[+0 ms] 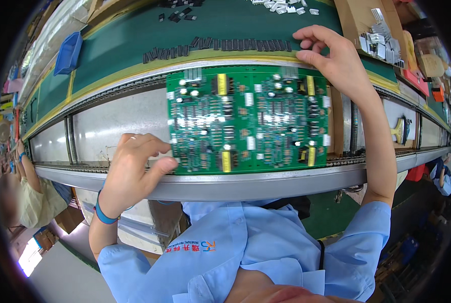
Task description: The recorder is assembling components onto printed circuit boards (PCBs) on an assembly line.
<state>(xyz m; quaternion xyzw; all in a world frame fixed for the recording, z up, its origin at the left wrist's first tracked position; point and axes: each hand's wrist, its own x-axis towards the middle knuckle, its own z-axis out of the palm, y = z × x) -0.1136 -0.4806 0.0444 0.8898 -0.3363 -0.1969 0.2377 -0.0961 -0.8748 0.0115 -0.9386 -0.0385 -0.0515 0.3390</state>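
A green circuit board panel lies across the conveyor rails in front of me, somewhat blurred. It carries two like halves crowded with small parts, and yellow-wrapped transformers stand near its edges. My left hand is at the panel's lower left edge, thumb and fingers parted; whether the fingertips touch the board I cannot tell. Beyond the far rail, a row of black chips sits on the green bench top. At the row's right end hovers my right hand, thumb and fingers apart, nothing visible between them.
A blue bin stands at the far left of the bench. Black parts and white pieces lie at the back. Metal heat sinks fill a cardboard box at right. A brush rests within the conveyor. Another person is at far left.
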